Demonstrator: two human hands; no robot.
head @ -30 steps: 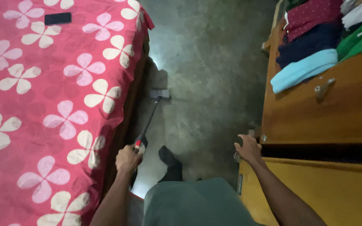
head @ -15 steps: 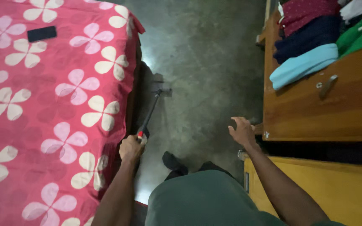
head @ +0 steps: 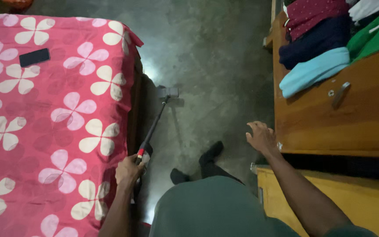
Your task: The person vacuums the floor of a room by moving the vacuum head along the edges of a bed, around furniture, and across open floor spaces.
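Note:
My left hand [head: 129, 170] grips the handle of a slim stick vacuum [head: 154, 125] whose dark tube slants down to a grey floor head [head: 167, 92] resting on the concrete floor beside the bed. My right hand [head: 262, 138] hangs free with fingers loosely spread, close to the edge of a wooden drawer unit [head: 330, 127] on the right. It holds nothing. My dark-socked feet [head: 210, 153] stand on the floor between the two hands.
A bed with a pink flowered cover [head: 53, 123] fills the left side, with a black phone [head: 34, 57] lying on it. Folded clothes [head: 316, 41] are stacked in the open wooden shelf at the upper right. A yellow wooden panel [head: 321, 193] sits below the drawer.
The view has shifted back along the bed. My right hand has lifted slightly away from the drawer unit's edge. The vacuum stays gripped in my left hand, its head by the bed.

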